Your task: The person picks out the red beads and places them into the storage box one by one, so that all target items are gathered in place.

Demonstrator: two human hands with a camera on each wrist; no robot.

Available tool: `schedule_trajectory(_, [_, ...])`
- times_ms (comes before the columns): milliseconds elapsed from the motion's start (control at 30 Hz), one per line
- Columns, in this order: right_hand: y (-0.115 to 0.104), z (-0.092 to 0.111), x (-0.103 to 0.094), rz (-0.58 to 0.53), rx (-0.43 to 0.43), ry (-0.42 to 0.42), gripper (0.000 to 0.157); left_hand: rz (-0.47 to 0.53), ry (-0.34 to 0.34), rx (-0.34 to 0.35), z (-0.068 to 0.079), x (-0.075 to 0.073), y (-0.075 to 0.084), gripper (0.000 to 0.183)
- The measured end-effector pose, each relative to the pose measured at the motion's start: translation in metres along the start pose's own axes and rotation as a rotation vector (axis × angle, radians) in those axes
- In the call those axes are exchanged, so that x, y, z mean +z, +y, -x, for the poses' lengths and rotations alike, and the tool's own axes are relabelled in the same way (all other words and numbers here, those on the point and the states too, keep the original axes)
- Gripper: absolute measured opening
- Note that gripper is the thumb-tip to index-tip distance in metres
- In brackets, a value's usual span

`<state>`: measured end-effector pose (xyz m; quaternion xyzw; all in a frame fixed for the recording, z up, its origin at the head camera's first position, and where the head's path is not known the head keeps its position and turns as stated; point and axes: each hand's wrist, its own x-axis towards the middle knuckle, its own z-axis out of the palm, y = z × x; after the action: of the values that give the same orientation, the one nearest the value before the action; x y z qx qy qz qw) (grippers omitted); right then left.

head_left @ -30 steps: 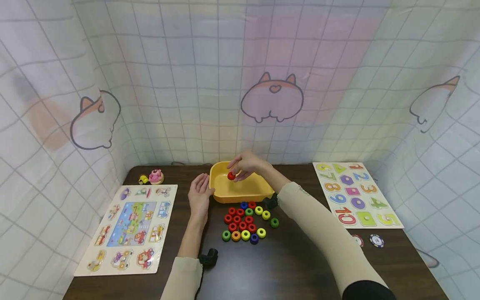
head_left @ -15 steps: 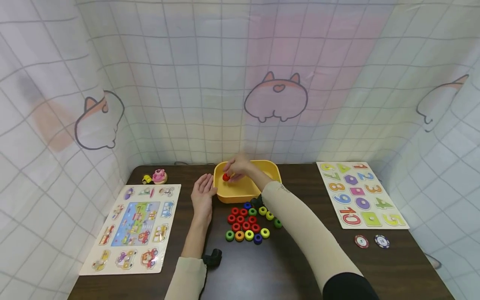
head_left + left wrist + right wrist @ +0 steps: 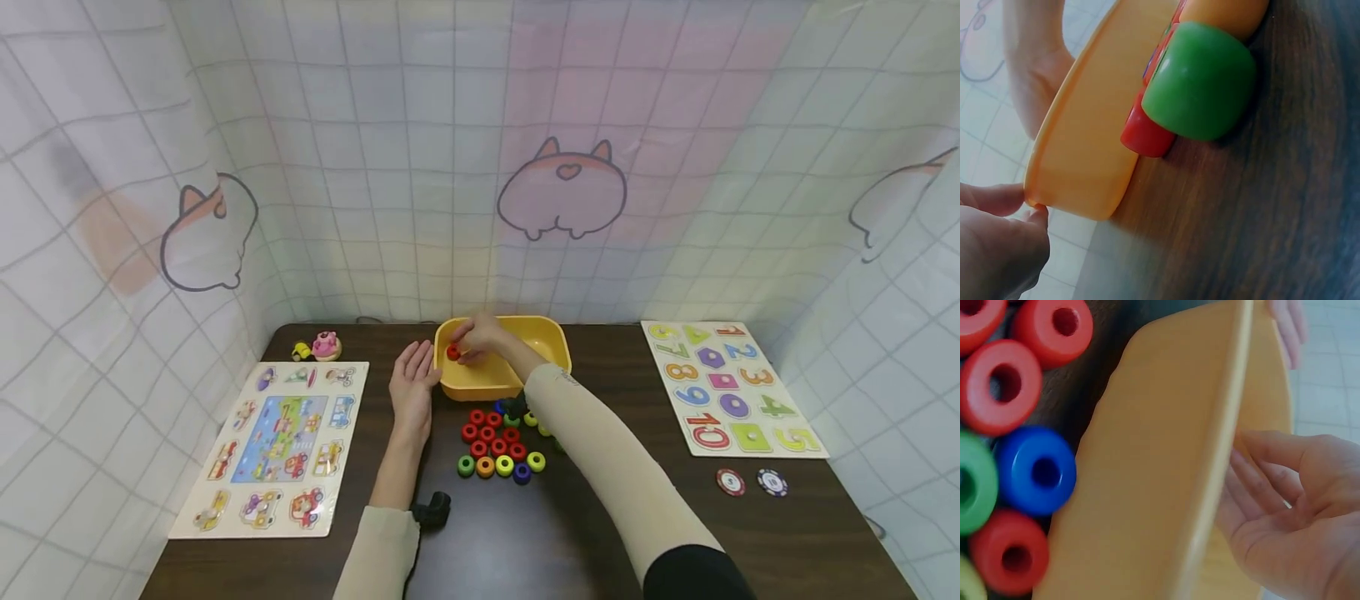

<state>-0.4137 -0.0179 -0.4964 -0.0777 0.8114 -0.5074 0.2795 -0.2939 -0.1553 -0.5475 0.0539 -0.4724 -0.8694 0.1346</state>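
Observation:
In the head view my right hand (image 3: 480, 335) reaches down into a yellow plastic tray (image 3: 552, 379) and pinches a red ring-shaped bead (image 3: 453, 352) near its left end. From the right wrist, the right hand's fingertips are hidden behind the tray wall (image 3: 1154, 431). My left hand (image 3: 412, 385) lies along the tray's left end, palm up, fingers fairly straight. In the left wrist view, the left hand (image 3: 1000, 244) touches the rim's corner. Red beads (image 3: 487, 434), yellow beads (image 3: 505, 466), a green bead (image 3: 466, 466), an orange bead (image 3: 485, 467) and a blue bead (image 3: 522, 473) lie in front of the tray.
A vehicle puzzle board (image 3: 262, 450) lies to the left, below a pink toy (image 3: 326, 346) and a small yellow toy (image 3: 302, 351). To the right are a number puzzle board (image 3: 731, 387), a red-edged chip (image 3: 730, 482) and a blue-edged chip (image 3: 772, 482). A patterned curtain (image 3: 420, 167) surrounds the table.
My right hand has moved left and lower inside the tray with the red bead. The left hand stays beside the tray's left end. The whole view has shifted slightly.

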Motion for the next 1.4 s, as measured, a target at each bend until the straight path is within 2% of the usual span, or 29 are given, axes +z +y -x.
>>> schedule_trajectory(267, [-0.010,0.031,-0.021,0.072,-0.090,-0.031,0.033,-0.021,0.013,0.000,-0.005,-0.002,0.001,0.063])
schedule_trajectory(500, [-0.017,0.083,-0.031,0.095,-0.185,-0.068,0.023,-0.025,0.020,-0.002,-0.006,-0.003,0.004,0.063])
schedule_trajectory(667, [-0.006,0.116,-0.034,0.142,-0.229,-0.107,0.017,-0.027,0.028,-0.002,-0.008,-0.004,0.006,0.065])
schedule_trajectory(867, [0.017,0.143,-0.030,0.192,-0.217,-0.159,0.018,-0.025,0.036,-0.004,-0.008,-0.003,0.006,0.063])
schedule_trajectory(1000, [0.037,0.154,-0.026,0.226,-0.194,-0.184,0.019,-0.029,0.031,0.001,-0.007,-0.003,0.005,0.063])
schedule_trajectory(1200, [0.067,0.158,-0.019,0.277,-0.188,-0.180,0.017,-0.022,0.011,-0.004,-0.004,-0.002,0.000,0.062])
schedule_trajectory(1400, [0.082,0.158,-0.013,0.318,-0.214,-0.147,0.016,-0.025,-0.002,-0.003,0.000,0.002,-0.004,0.061])
